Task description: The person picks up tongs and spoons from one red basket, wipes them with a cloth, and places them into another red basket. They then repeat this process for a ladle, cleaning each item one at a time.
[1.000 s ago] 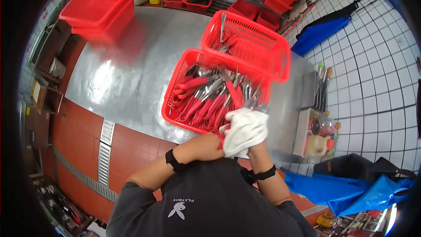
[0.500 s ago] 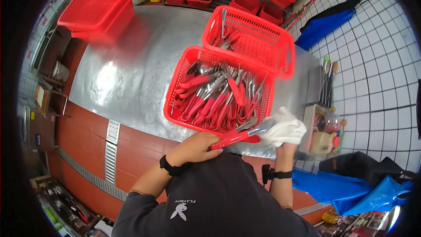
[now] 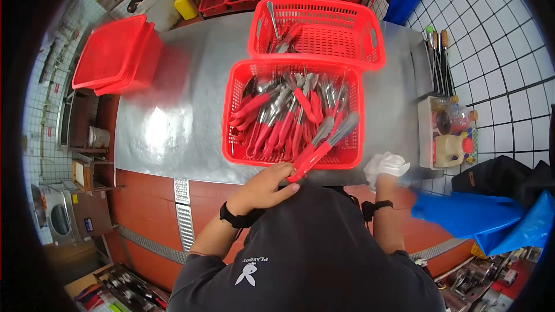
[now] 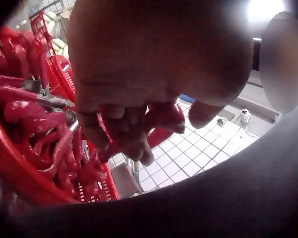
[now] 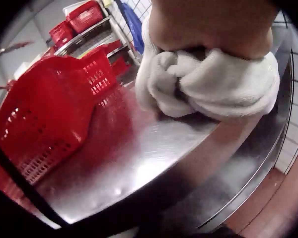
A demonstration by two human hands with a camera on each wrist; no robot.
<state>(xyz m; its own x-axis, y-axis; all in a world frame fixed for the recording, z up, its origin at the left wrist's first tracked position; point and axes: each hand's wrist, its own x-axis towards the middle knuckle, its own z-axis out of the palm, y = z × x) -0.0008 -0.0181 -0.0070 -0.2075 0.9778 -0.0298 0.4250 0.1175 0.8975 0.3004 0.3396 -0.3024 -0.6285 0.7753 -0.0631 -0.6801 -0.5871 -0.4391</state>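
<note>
My left hand (image 3: 266, 188) grips a pair of tongs (image 3: 312, 157) with red handles by the handle end. Their metal tips point away from me over the front edge of a red basket (image 3: 226, 118). Many similar red-handled tongs (image 3: 272, 133) lie piled in that basket. In the left wrist view, the fingers (image 4: 139, 148) curl below the palm, beside the pile. My right hand (image 5: 213, 27) holds a bunched white cloth (image 3: 388, 164) near the table's front right edge; the cloth hides its fingers.
Behind the full basket, a second red basket (image 3: 374, 60) holds a few utensils. Stacked red tubs (image 3: 115, 52) stand at the left of the metal table (image 3: 191, 121). A white bin of bottles (image 3: 426, 133) and a knife rack (image 3: 425, 60) line the tiled wall at right.
The cloth in my right hand moved off the tongs and away to the right. My left hand keeps the tongs, whose metal tips now reach over the basket. The head view has turned.
</note>
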